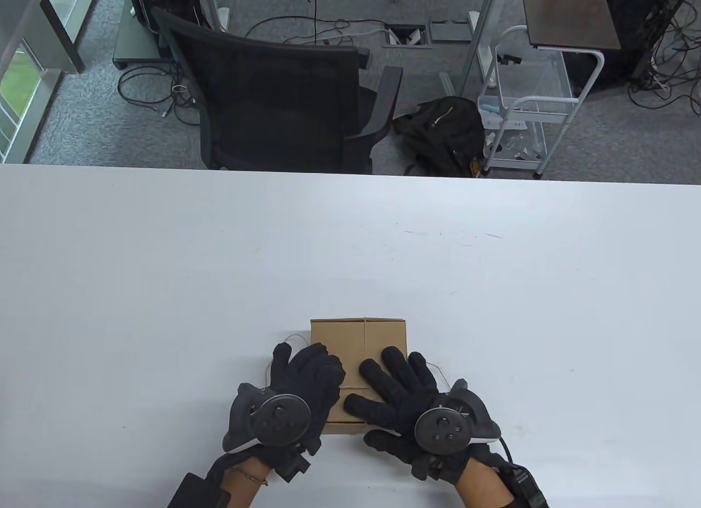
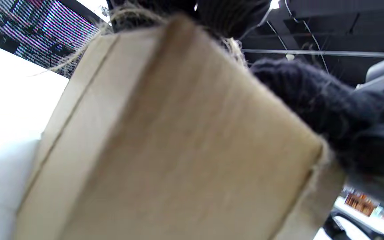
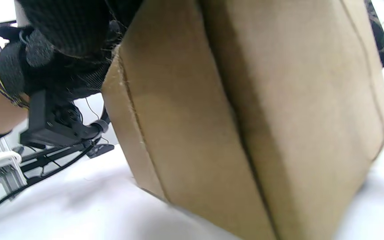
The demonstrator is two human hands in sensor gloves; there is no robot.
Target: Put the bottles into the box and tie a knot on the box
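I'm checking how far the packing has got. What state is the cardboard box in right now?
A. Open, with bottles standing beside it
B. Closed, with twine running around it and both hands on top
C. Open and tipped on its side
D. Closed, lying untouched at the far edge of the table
B: the cardboard box has its flaps shut, twine crosses its top, and the left hand and right hand rest on it.

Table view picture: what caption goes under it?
Two gloved hands rest on a twine-wrapped cardboard box on a white table.
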